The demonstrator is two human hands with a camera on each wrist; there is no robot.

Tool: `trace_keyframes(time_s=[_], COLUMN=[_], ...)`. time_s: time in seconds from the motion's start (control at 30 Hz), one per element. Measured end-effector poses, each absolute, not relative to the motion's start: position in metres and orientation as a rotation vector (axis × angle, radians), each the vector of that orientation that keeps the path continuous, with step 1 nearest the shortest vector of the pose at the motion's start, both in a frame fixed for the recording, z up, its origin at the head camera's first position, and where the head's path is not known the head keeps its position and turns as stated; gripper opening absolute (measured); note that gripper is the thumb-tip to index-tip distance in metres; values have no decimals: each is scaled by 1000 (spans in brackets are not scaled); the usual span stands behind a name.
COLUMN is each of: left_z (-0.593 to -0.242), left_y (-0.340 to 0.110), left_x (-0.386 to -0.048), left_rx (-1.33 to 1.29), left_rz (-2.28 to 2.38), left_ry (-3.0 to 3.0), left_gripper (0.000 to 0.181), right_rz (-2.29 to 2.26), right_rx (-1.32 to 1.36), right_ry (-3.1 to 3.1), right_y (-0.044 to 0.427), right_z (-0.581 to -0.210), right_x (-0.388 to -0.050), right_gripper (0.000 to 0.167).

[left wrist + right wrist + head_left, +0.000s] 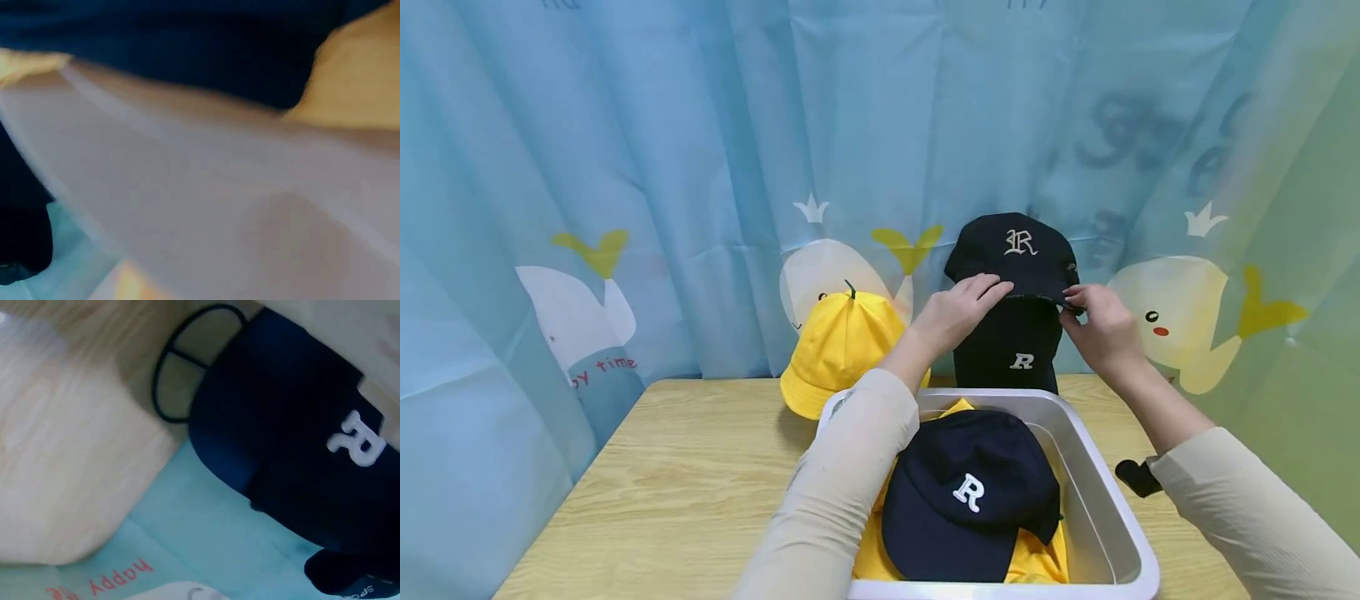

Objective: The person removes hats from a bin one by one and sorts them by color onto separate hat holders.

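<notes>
A black baseball cap (1018, 242) with an ornate R on its front sits above a second dark cap (996, 346) that bears a plain white R. My left hand (958, 308) grips the upper cap at the left of its brim, its thumb out of sight. At the brim's right edge, my right hand (1101, 321) pinches the same cap between thumb and fingers. The right wrist view has the lower cap (300, 406) over a round wire base (169, 369), and a corner of the upper cap (353, 578). Neither wrist view clearly shows the fingers.
A silver tray (1108, 508) stands before the caps on the wooden table (700, 492), holding a navy cap (970, 500) over yellow fabric (1037, 562). Left of the caps is a yellow bucket-style hat (842, 342). A blue curtain (700, 167) hangs behind.
</notes>
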State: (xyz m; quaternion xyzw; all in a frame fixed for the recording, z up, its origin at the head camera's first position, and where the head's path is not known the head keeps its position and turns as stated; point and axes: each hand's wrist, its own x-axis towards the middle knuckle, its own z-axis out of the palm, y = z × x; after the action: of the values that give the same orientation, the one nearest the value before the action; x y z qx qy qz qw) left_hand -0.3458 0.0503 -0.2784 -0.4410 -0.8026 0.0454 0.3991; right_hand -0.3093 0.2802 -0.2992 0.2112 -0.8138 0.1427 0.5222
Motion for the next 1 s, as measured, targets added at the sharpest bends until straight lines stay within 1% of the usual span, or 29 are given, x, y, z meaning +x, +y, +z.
trace_keyframes(time_s=[0.17,0.23,0.3,0.5,0.63,0.73,0.9,1.0], left_z=[-254,-251,-256,-286,-299,-305,-313,-314], left_y=[44,43,43,48,50,52,60,66], left_x=[-350,-352,-354,-356,-354,-351,-344,-339], left_rx=[-1100,-1094,-1090,-1121,-1141,-1160,-1192,-1215], left_rz=[134,150,154,91,78,87,108,109], left_ry=[-1907,-1897,-1910,-2038,-2064,-2066,-2039,-1985], left_gripper=[37,37,37,38,39,39,38,37], right_rz=[456,469,439,365,342,271,168,190], right_rx=[475,468,471,471,480,558,740,750], right_ry=[-1854,-1847,-1873,-2062,-2145,-2141,-2051,-2010], right_y=[269,267,268,278,283,291,308,317], right_z=[-285,-282,-283,-302,-312,-319,-326,-328], right_x=[-314,-316,-318,-319,-318,-318,-315,-308], right_gripper=[14,13,13,19,22,26,41,46])
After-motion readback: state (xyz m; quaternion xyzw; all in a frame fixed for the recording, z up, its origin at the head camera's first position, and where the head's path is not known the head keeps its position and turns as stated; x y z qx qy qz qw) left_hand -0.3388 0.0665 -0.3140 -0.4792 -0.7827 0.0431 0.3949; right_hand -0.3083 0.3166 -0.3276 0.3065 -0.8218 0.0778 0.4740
